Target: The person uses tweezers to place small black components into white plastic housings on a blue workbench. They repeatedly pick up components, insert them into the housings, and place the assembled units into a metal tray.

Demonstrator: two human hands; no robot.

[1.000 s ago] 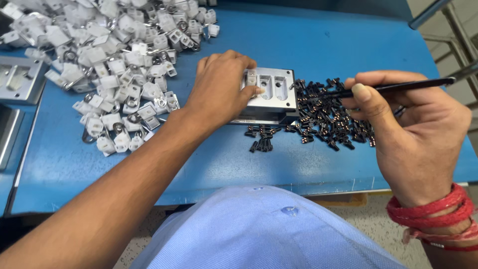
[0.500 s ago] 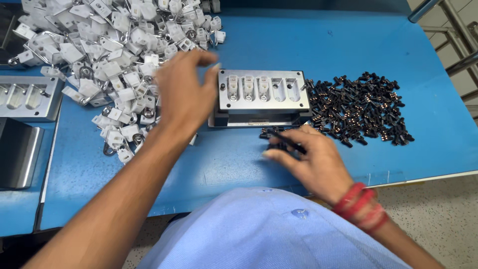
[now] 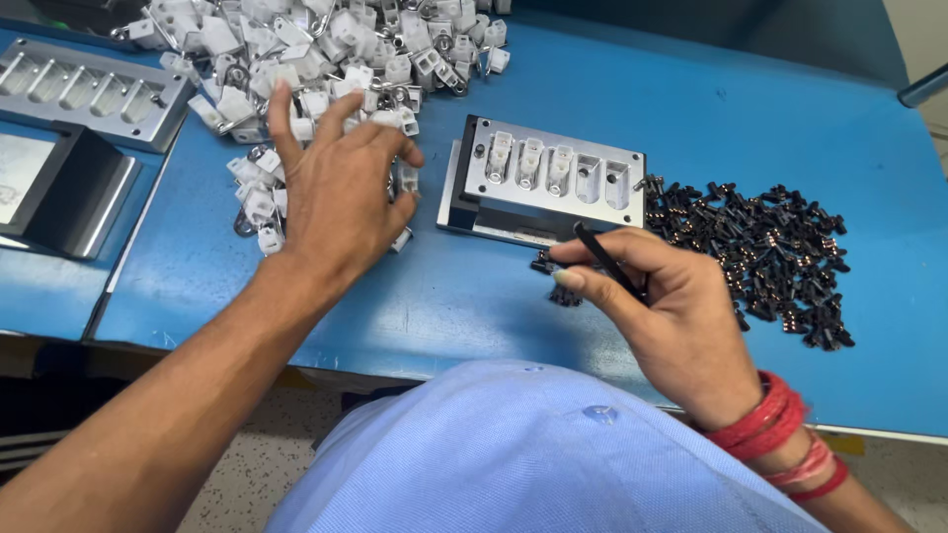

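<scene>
Our left hand (image 3: 341, 192) spreads its fingers loosely over the edge of the heap of small white plastic parts (image 3: 316, 69), touching them without clenching any. Our right hand (image 3: 662, 306) pinches a thin black tool (image 3: 604, 259) between thumb and forefinger, just before the metal jig block (image 3: 548, 183), whose slots hold three white pieces. Black clips (image 3: 770, 252) lie scattered beside it on the blue table (image 3: 741, 109); another grey tray (image 3: 84, 89) sits far left.

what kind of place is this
Probably a small-parts assembly bench in a factory or workshop: a blue worktable bearing a slotted grey metal fixture block, a heap of small white plastic housings and a pile of tiny black parts.
</scene>
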